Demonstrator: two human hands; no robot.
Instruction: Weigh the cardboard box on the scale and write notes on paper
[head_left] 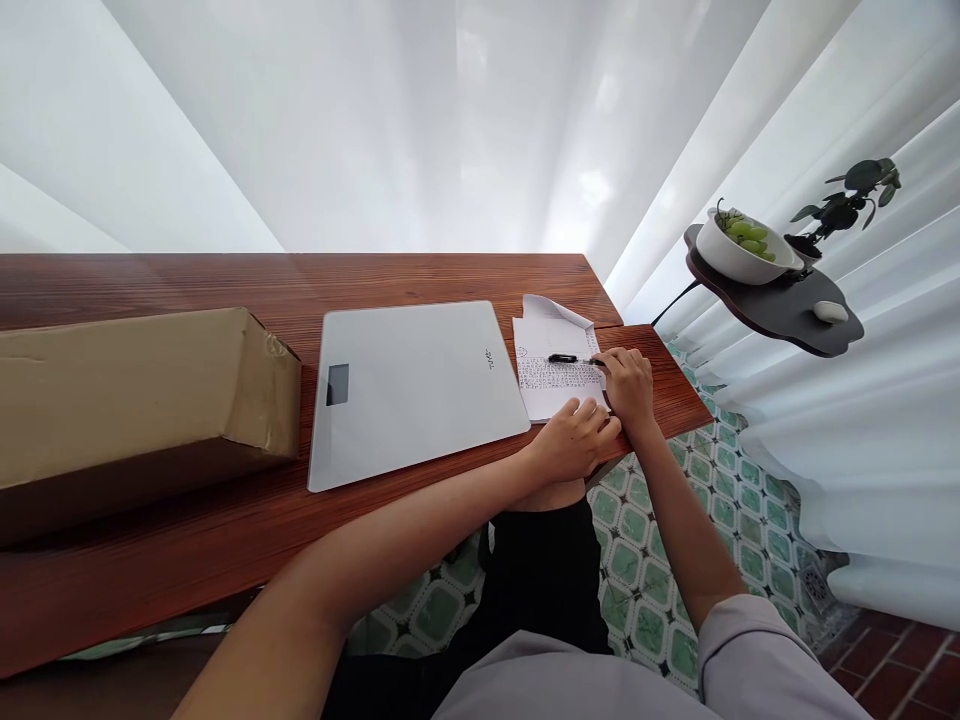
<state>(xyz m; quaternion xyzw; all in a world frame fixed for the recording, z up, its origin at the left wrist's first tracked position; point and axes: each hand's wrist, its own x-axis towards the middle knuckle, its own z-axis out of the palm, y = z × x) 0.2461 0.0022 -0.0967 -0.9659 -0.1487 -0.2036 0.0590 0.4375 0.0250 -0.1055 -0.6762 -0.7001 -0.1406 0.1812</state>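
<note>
Two hands at the surface [225, 540] edge: left hand [574, 440] loosely curled, pinning the sheet [559, 380]; right hand [628, 385] gripping the pen [574, 359] over written lines. Best kept flat, strokes light. Beyond: scale [412, 385], box [142, 390].

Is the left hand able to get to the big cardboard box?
Probably yes. The left hand rests on the paper; only the flat scale lies between it and the cardboard box.
</note>
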